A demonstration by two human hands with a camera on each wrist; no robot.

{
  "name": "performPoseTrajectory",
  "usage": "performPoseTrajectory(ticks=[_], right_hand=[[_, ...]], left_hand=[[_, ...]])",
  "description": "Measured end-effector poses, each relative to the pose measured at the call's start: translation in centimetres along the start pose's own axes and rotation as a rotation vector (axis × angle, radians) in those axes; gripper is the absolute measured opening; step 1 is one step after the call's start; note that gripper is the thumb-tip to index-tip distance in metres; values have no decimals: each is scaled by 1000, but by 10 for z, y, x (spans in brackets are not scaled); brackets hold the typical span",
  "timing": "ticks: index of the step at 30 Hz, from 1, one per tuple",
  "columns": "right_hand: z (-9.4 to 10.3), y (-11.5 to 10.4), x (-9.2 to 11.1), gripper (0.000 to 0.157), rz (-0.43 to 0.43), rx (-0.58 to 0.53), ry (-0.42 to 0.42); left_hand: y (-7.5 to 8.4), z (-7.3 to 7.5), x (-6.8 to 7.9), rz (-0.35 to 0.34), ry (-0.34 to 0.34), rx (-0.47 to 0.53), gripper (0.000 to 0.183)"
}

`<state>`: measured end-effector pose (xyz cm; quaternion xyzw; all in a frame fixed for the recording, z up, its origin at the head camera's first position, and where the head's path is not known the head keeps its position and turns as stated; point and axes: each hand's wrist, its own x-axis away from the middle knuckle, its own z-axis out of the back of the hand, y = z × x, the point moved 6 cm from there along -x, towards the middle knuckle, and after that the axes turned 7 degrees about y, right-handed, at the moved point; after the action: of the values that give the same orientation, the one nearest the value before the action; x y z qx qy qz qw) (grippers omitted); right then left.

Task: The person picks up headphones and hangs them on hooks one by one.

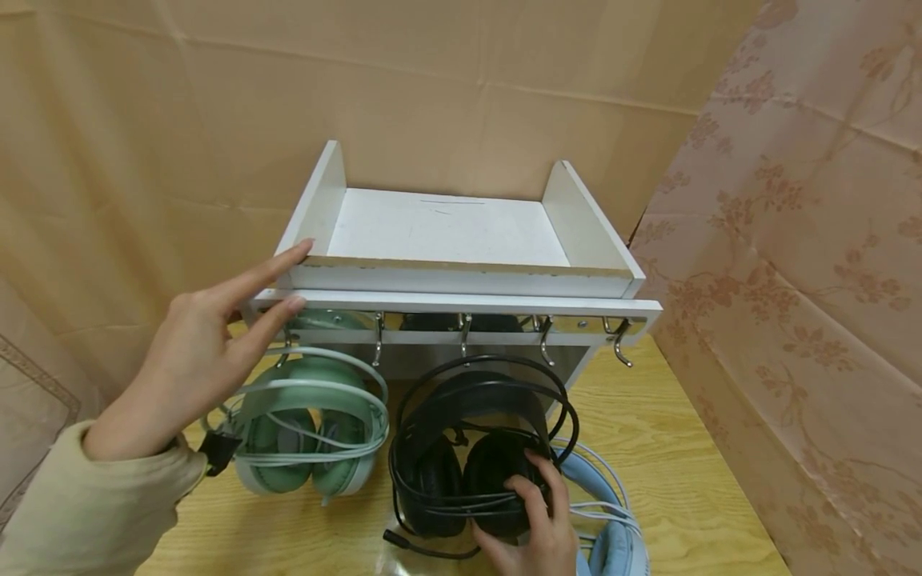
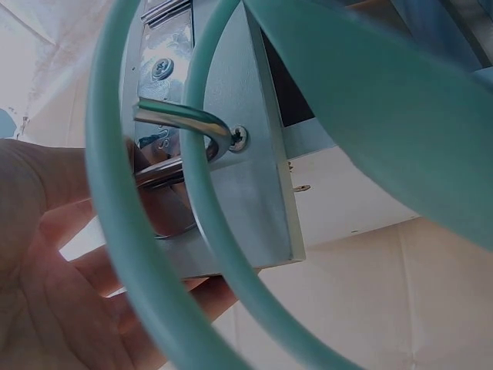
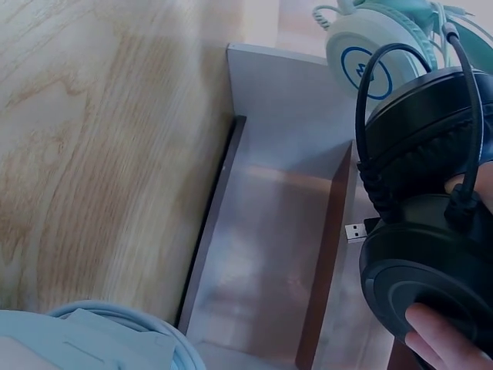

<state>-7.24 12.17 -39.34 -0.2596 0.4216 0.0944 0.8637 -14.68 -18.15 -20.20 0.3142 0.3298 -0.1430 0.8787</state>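
A white rack (image 1: 446, 280) with a shelf on top bears a row of metal hooks (image 1: 464, 336) along its front rail. At the rack's left end, my left hand (image 1: 205, 336) holds the corner, thumb at the rail and forefinger on the shelf edge. Black headphones (image 1: 435, 480), wrapped in their own cable, have their headband just below the middle hook. My right hand (image 1: 536, 520) grips their right ear cup with thumb and fingers. Green headphones (image 1: 306, 396) with a looped cable hang at the left hook; in the left wrist view their cable (image 2: 115, 193) passes before my hand.
Light blue headphones (image 1: 612, 548) lie on the wooden table (image 1: 691, 464) at the lower right, partly behind my right hand. In the right wrist view, a USB plug (image 3: 356, 232) pokes out beside the black headphones. Beige cloth (image 1: 432, 96) hangs behind the rack, flowered cloth (image 1: 807, 240) at the right.
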Motion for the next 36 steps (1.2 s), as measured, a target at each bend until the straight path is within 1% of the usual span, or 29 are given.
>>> performPoseTrajectory(ticks=[3,6,13,23,29,36], right_hand=[[-1,0,-1,56,8,1,3],[-2,-2,-3,65,19,17,19],[-6,3,-1,59,-16,22,-11],[-16,4,-2,66,34,29,3],[-24,5,-1,68,43,9,-27],[-30,6,2,61,32,9,-37]], left_hand=[[0,0,0,0,0,2,55],[0,0,0,2,-3,13,54],[0,1,0,2,-7,30,54],[1,0,0,-5,-12,28,55],[1,0,0,3,-21,28,54],[1,0,1,10,-26,34,54]])
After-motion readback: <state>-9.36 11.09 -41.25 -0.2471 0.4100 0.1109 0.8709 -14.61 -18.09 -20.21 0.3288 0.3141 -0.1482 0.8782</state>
